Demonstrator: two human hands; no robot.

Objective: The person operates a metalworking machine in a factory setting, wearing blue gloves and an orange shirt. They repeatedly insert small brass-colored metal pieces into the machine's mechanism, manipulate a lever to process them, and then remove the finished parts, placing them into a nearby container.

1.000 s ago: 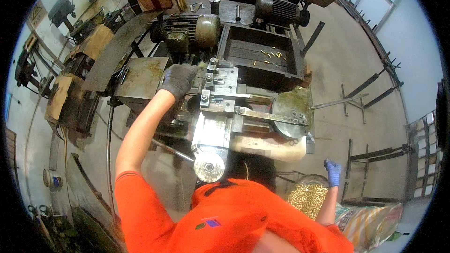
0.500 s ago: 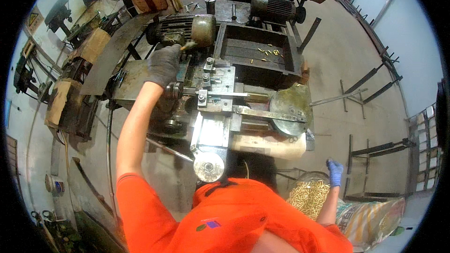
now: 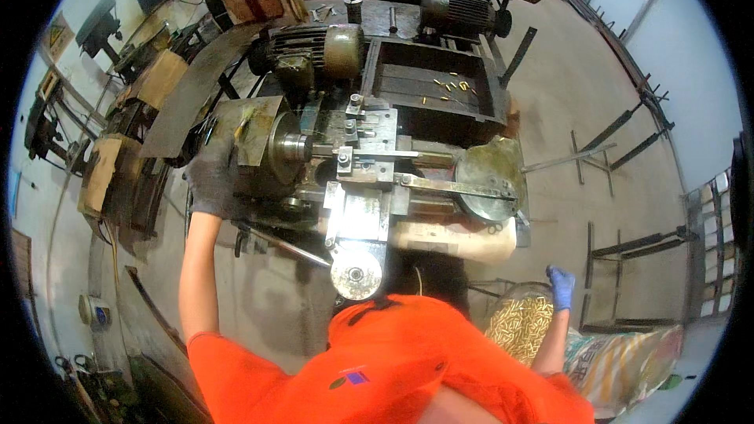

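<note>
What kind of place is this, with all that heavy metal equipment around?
Most likely a metal machining workshop. A small lathe with an electric motor stands in the middle, a container of small brass parts sits by the person's right hand, and more machines line the concrete floor.

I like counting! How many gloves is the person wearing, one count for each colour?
Grey knitted work glove, on the left hand by the dark metal lathe: 1
Blue rubber glove, on the right hand over the round bucket of small brass pieces: 1
Total: 2
</note>
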